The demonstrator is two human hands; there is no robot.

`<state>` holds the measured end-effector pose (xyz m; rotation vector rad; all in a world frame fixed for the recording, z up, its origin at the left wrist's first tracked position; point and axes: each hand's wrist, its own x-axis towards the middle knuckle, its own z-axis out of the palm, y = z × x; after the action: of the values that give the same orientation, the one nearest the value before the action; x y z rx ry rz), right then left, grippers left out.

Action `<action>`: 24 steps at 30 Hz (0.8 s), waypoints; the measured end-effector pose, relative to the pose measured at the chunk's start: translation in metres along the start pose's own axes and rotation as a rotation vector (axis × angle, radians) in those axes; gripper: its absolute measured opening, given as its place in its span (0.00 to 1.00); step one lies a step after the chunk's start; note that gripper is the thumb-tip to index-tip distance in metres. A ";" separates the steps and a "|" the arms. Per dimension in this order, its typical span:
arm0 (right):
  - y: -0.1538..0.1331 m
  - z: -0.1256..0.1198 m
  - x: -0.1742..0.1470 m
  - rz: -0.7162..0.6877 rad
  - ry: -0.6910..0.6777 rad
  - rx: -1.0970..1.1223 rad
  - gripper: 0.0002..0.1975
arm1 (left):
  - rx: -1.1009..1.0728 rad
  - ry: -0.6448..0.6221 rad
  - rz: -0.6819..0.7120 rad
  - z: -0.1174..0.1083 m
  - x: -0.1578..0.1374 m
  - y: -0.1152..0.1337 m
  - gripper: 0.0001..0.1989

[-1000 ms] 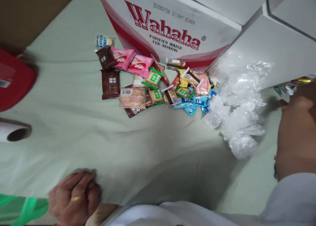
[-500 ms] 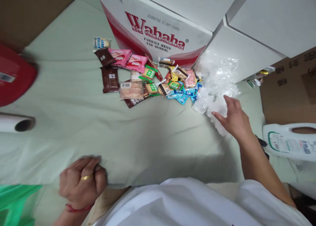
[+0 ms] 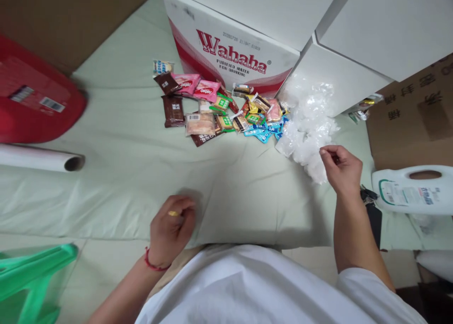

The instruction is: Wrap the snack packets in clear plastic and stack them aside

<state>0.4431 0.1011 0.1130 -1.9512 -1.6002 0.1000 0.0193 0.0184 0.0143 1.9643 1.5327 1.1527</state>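
Observation:
My right hand (image 3: 343, 168) is closed in a pinch at the right edge of a heap of crumpled clear plastic bags (image 3: 313, 126). Thumb and forefinger meet on the plastic, though the exact grip is small to see. Near the front edge of the cloth-covered surface, my left hand (image 3: 173, 222) is curled into a loose fist, with nothing showing in it. Left of the bags lies a pile of wrapped snacks: pink packets (image 3: 207, 90), dark brown packets (image 3: 173, 111), blue packets (image 3: 260, 132) and a clear-wrapped bread piece (image 3: 200, 124).
Behind the snacks stands a Wahaha water carton (image 3: 233, 55), beside white boxes (image 3: 357, 74). A red object (image 3: 35, 97) and a white roll (image 3: 38, 158) lie left. A white jug (image 3: 414, 189), dark keys (image 3: 370, 194) and a cardboard box (image 3: 406, 135) sit right. Green plastic (image 3: 38, 272) hangs low left.
My right hand's fingers have gone from spread to pinched at the plastic bags. My left fist has moved right and farther onto the cloth. The whole view has shifted slightly.

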 end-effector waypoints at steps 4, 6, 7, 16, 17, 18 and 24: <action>-0.016 0.024 -0.006 -0.167 -0.088 -0.170 0.12 | -0.045 -0.181 0.051 0.015 0.002 0.007 0.10; -0.023 0.044 0.000 -0.232 -0.159 -0.338 0.14 | -0.010 -0.229 0.097 0.019 0.000 0.005 0.11; -0.025 0.054 0.004 -0.238 -0.187 -0.416 0.17 | 0.004 -0.242 0.117 0.020 -0.002 0.004 0.11; -0.026 0.059 0.017 -0.119 -0.005 0.119 0.12 | -0.218 -0.200 -0.116 0.025 0.000 0.014 0.09; -0.033 0.054 0.008 -0.051 0.029 0.266 0.14 | -0.292 -0.215 -0.199 0.030 0.004 0.021 0.07; -0.042 0.050 -0.004 0.029 0.043 0.394 0.14 | -0.382 -0.237 -0.285 0.037 0.009 0.029 0.06; -0.089 0.060 -0.086 0.318 -0.211 0.702 0.13 | -0.866 -0.403 -0.472 0.084 0.048 0.072 0.28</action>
<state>0.3179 0.0548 0.0810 -1.6326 -1.1326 0.8939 0.1322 0.0540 0.0349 1.0848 0.9552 0.9101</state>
